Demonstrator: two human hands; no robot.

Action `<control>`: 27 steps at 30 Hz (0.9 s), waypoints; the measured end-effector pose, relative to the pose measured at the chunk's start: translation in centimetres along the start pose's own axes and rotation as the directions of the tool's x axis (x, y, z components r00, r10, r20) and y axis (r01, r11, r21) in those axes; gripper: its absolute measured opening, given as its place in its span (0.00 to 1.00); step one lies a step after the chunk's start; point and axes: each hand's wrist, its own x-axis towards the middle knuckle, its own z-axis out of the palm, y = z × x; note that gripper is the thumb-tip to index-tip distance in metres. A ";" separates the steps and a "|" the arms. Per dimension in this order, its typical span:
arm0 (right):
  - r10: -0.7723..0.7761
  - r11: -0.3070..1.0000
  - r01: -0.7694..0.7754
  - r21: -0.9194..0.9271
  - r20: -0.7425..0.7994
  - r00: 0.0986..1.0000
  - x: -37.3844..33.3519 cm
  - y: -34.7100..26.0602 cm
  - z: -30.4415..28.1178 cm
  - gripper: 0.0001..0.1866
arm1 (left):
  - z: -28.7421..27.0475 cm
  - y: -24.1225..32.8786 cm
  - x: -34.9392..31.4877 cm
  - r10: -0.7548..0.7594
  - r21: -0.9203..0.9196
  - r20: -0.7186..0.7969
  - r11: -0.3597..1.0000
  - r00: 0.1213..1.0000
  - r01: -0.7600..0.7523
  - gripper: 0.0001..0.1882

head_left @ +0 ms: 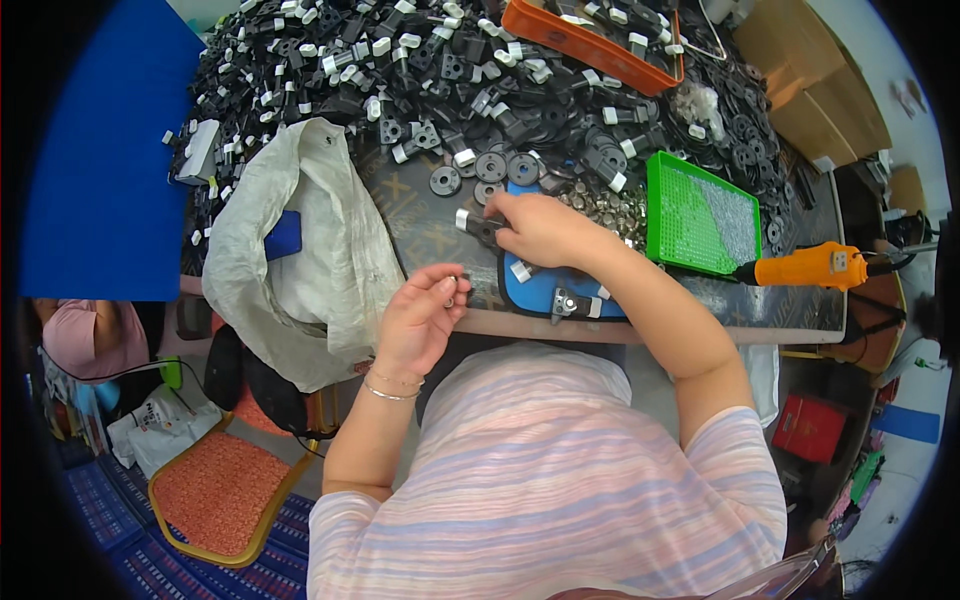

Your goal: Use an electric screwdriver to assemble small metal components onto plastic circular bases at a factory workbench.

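My right hand (pixel 540 228) is closed on a black plastic part with a silver end (pixel 474 222), above the top-left edge of a blue mat (pixel 533 292). Closer to me, my left hand (pixel 418 312) pinches small metal pieces (pixel 453 284), perhaps nuts, between thumb and fingers. On the mat lies another black part with a silver knob (pixel 570 304), and a silver-ended piece (pixel 522 270) sits partly under my right hand. Several black discs (pixel 445 181) lie just beyond the mat. Small shiny metal caps (pixel 610 212) are heaped right of my right hand.
A green tray (pixel 655 215) of small silver pieces stands right, beside an orange electric screwdriver (pixel 808 268). Black parts (pixel 300 60) pile across the far side under an orange basket (pixel 590 50). A whitish sack (pixel 250 250) hangs over the left table edge. Cardboard boxes (pixel 815 80) stand far right.
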 end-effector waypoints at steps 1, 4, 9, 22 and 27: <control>0.004 0.994 -0.002 -0.109 0.020 1.000 0.1 0.1 0.1 0.16 | -0.1 -0.2 0.2 -0.006 -0.007 0.021 1.000 1.000 0.007 0.10; -0.023 0.977 0.019 -0.214 -0.018 1.000 0.2 0.5 0.1 0.16 | -0.1 -0.6 0.7 -0.027 -0.009 0.025 1.000 0.999 0.027 0.10; -0.107 0.957 0.032 -0.287 -0.252 0.962 -1.0 0.1 -0.5 0.13 | 0.3 -1.0 1.2 -0.055 -0.042 0.019 0.998 0.998 0.055 0.10; -0.298 0.915 0.333 0.225 -0.176 0.938 -2.5 -1.0 -0.5 0.13 | 0.9 -2.1 2.5 -0.068 -0.157 0.067 0.984 0.995 0.078 0.10; -0.165 0.986 0.152 -0.074 -0.233 0.958 -0.5 1.6 -1.6 0.14 | 0.5 -1.9 2.4 -0.070 -0.143 0.040 0.987 0.997 0.075 0.10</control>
